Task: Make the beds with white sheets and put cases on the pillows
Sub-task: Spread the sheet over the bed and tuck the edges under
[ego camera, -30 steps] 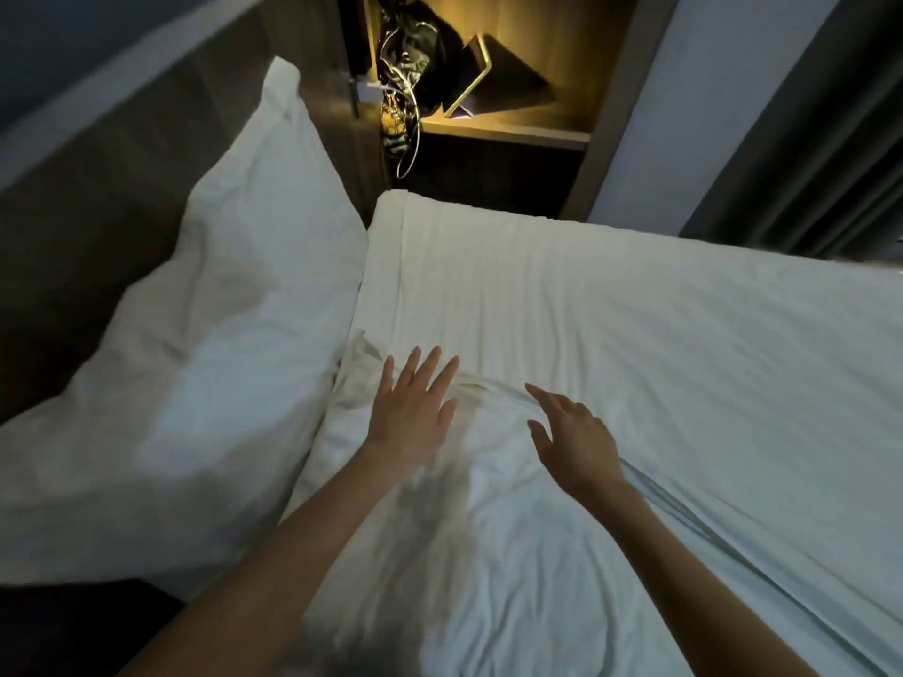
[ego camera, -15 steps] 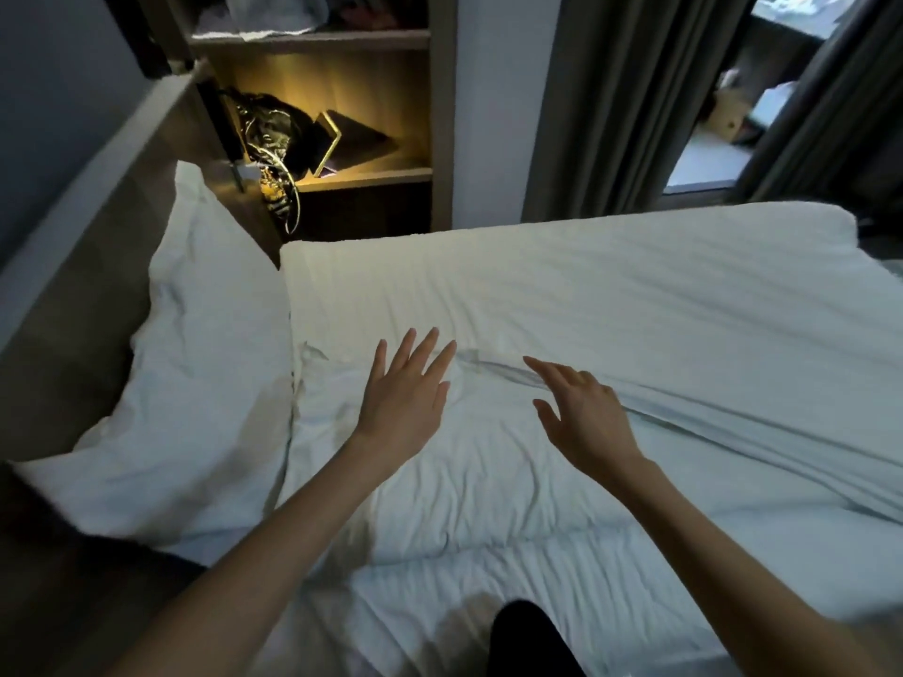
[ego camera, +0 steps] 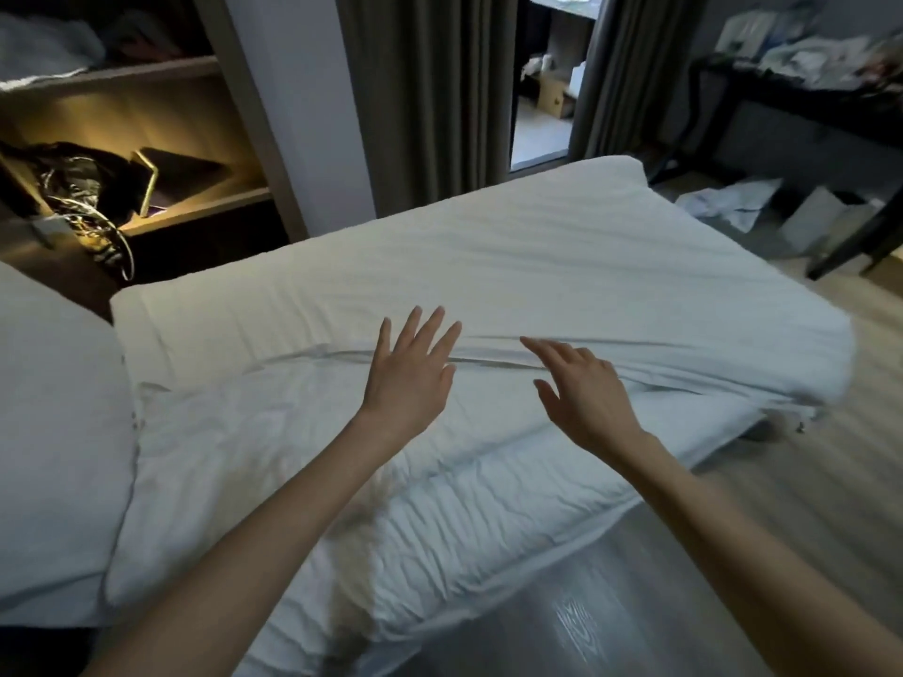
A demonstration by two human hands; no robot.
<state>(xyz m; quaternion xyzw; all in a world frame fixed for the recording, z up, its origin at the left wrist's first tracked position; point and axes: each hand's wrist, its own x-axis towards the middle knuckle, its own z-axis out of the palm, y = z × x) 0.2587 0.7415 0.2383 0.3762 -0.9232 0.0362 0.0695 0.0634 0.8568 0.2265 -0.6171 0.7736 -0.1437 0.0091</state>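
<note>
A white sheet (ego camera: 562, 266) covers the bed, with a long fold running across its middle and wrinkles on the near side. My left hand (ego camera: 410, 373) is spread with straight fingers over the fold, holding nothing. My right hand (ego camera: 581, 390) hovers beside it, fingers relaxed and pointing left, also holding nothing. A white cased pillow (ego camera: 53, 432) lies at the left end of the bed.
A lit wooden shelf (ego camera: 195, 207) with a dark bag and cables stands behind the bed's head. Dark curtains (ego camera: 430, 90) hang at the back. A black table (ego camera: 806, 100) with clutter and white cloth on the floor (ego camera: 733, 202) are at the right. Wooden floor lies near me.
The view has swung right and pulled back, revealing the bed's foot end and the floor. Both hands stay spread over the sheet's fold, shifted along it away from the pillow.
</note>
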